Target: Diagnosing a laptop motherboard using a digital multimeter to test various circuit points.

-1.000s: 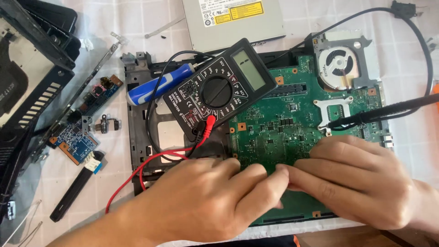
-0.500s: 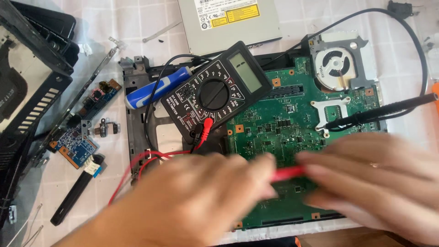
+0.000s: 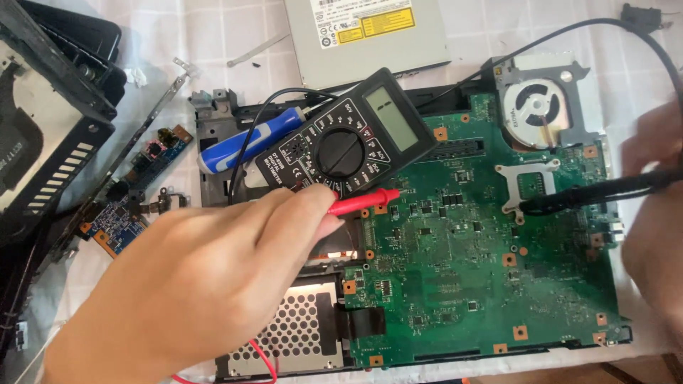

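The left hand (image 3: 192, 284) pinches the red probe (image 3: 363, 205), tip angled toward the green motherboard (image 3: 462, 270); the right hand (image 3: 654, 213) (blurred) grips the black probe (image 3: 590, 195), held pen-like for precise contact.

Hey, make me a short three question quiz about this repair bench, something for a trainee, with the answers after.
1. True or false: the left hand holds the red probe.
2. Which probe is the right hand on? A) red B) black C) none
3. Fill in: the multimeter lies partly over the blue ____.

Key
1. True; its tip points toward the green board.
2. B, the black probe, lying across the board near the fan.
3. Screwdriver.
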